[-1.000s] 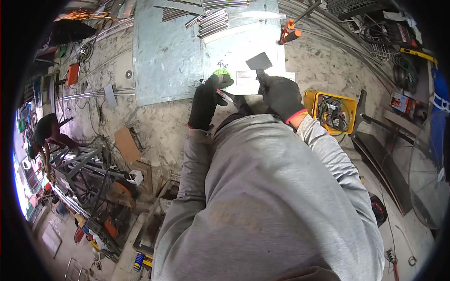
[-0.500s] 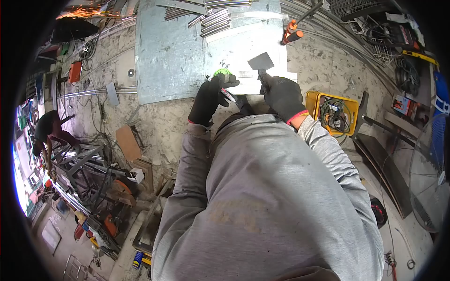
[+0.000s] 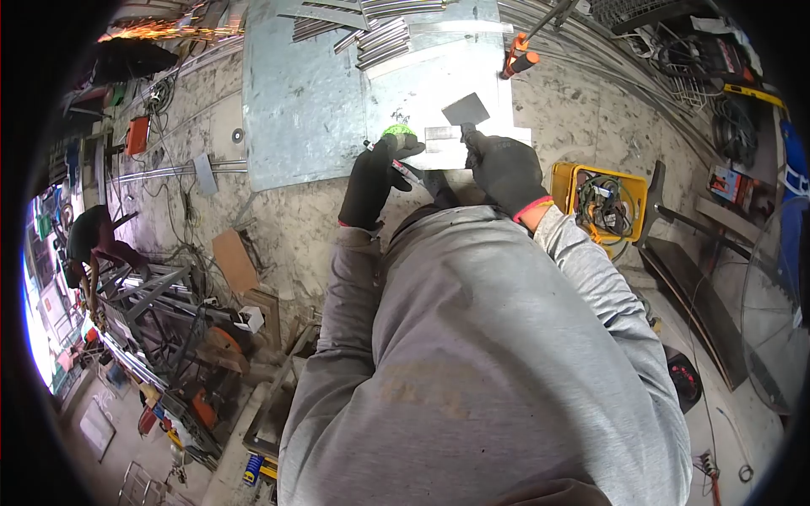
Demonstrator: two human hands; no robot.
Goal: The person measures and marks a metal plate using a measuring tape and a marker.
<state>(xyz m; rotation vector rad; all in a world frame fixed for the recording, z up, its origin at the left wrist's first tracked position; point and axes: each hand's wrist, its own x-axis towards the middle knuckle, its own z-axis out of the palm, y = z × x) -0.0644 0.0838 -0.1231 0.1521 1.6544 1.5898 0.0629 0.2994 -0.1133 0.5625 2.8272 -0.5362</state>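
My left hand [image 3: 368, 187], in a black glove, is closed around a white marker pen [image 3: 405, 172] with a dark end. A bright green rounded object [image 3: 399, 131] shows at its fingertips; its kind is hard to make out, as is whether the hand grips it. My right hand [image 3: 510, 174], also gloved, has thumb and forefinger together at the lower edge of a dark square plate [image 3: 466, 110]. Just left of those fingers lies a small light metal strip [image 3: 440, 138]. All this is at the near edge of a brightly lit metal sheet worktop [image 3: 312, 110].
Metal tubes [image 3: 384, 46] lie at the worktop's far side, and an orange-handled clamp [image 3: 519, 61] grips its right edge. A yellow crate [image 3: 561, 190] with tools stands right on the floor. Another person [image 3: 93, 236] is at the left; sparks [image 3: 160, 30] fly at top left.
The view has shifted slightly, and the sparks at top left have spread further right. Both hands keep nearly the same pose.
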